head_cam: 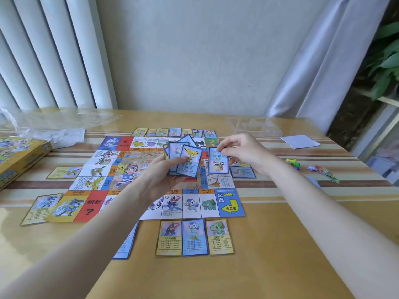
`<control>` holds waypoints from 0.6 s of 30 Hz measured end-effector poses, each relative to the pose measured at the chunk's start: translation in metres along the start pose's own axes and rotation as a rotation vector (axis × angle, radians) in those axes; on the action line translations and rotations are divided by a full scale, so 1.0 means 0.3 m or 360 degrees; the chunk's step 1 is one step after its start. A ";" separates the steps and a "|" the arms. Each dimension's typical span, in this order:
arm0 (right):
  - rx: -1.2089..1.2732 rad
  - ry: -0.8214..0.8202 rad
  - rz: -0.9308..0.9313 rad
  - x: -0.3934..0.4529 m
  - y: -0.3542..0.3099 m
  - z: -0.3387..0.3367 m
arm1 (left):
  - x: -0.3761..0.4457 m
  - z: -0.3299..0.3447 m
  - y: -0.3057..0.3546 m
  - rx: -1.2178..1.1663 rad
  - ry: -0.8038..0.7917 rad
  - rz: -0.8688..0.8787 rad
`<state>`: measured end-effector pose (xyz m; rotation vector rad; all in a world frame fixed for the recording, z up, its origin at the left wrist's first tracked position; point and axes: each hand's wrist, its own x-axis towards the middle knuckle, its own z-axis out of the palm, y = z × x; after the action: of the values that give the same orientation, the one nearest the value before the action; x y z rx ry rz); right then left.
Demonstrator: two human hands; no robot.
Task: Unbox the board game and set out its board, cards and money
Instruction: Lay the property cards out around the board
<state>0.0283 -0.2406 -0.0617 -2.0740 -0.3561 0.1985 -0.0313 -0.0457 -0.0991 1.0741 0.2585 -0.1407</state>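
Note:
The colourful game board (92,208) lies unfolded in the middle of the table. My left hand (159,178) holds a fan of blue-bordered cards (185,158) above the board's centre. My right hand (241,154) pinches a single blue card (218,164) by its top edge over the board's right side. Three cards (194,237) lie face up in a row just below the board's near edge. More cards sit along the far edge (174,132), at the left (64,172) and beside the right edge (244,172). The yellow game box (19,158) rests at the far left.
Crumpled clear plastic wrap (54,124) lies at the back left. A clear plastic tray (257,126) and a white paper (300,141) sit at the back right. Small coloured game pieces (293,164) and a wrapped packet (323,172) lie to the right near the table's edge.

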 end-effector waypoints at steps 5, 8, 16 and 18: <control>-0.0051 -0.0097 -0.0061 -0.011 -0.033 0.029 | 0.000 0.002 0.012 -0.0003 -0.0056 0.0027; -0.0048 -0.0072 -0.0139 -0.014 -0.056 0.060 | 0.001 0.014 0.008 0.0059 -0.0068 0.0012; -0.0093 0.0036 -0.0172 0.000 -0.069 0.102 | -0.013 0.024 0.036 0.0145 -0.0136 0.0006; -0.0013 0.0069 -0.0198 0.005 -0.075 0.107 | -0.025 0.027 0.050 0.0107 -0.0152 0.0001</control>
<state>0.0168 -0.2032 -0.0585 -2.0531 -0.4587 0.0776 -0.0337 -0.0459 -0.0807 1.1310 0.1683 -0.2004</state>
